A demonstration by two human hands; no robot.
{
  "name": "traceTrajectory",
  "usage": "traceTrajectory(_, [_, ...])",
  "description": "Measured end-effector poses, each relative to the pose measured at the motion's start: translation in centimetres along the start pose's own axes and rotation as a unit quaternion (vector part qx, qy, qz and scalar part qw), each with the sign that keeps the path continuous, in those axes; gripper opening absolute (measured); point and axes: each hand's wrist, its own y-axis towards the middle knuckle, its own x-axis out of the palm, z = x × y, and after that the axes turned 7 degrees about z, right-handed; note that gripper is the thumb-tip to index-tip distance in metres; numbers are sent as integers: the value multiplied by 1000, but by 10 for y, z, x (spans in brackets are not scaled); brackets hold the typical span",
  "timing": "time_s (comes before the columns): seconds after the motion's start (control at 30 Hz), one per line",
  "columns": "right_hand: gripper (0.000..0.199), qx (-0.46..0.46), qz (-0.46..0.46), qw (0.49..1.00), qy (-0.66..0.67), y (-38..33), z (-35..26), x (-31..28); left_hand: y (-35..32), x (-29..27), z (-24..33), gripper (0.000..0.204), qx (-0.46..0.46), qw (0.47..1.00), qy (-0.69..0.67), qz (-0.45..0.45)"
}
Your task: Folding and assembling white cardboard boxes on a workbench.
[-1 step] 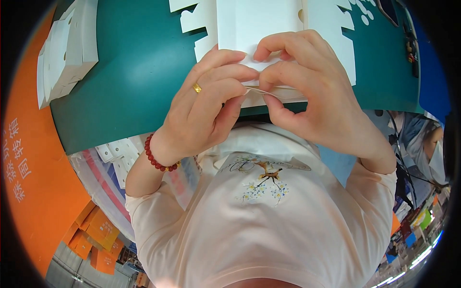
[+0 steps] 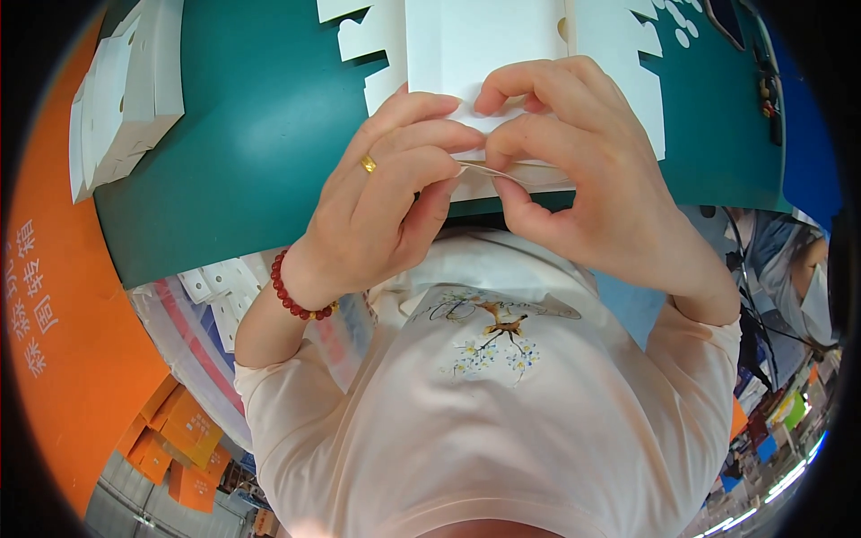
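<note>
A flat white box blank (image 2: 502,45) with notched side flaps lies on the green table in front of me. Both my hands are at its near edge, where a thin flap (image 2: 489,169) bends up between them. My left hand (image 2: 386,175), with a gold ring and a red bead bracelet, pinches that flap's left part between thumb and index finger. Thumb and index finger of my right hand (image 2: 574,148) close on the flap a little to the right, its other fingers curled over the white card. The fingers hide part of the fold.
White folded boxes (image 2: 134,99) stand stacked at the table's left edge. Small white oval pieces (image 2: 679,25) and a dark phone (image 2: 725,22) lie at the far right. Orange cartons (image 2: 184,430) are at lower left; another person's arm (image 2: 807,269) shows at right.
</note>
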Motion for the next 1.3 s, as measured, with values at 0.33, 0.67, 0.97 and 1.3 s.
traceTrajectory(0.33, [21,10,-8,1000,25,-2,0,-3,10,-3,14,28,-17,999,23,-13])
traceTrajectory(0.67, [18,-7,17,999,39,-5,3,-10,23,-14,18,21,-17,998,29,-60])
traceTrajectory(0.97, [18,-35,23,997,64,-6,13,-14,17,-3,12,18,21,998,58,0])
traceTrajectory(1.3, [21,-52,23,992,111,-15,24,-10,12,-8,-4,35,80,996,30,-28])
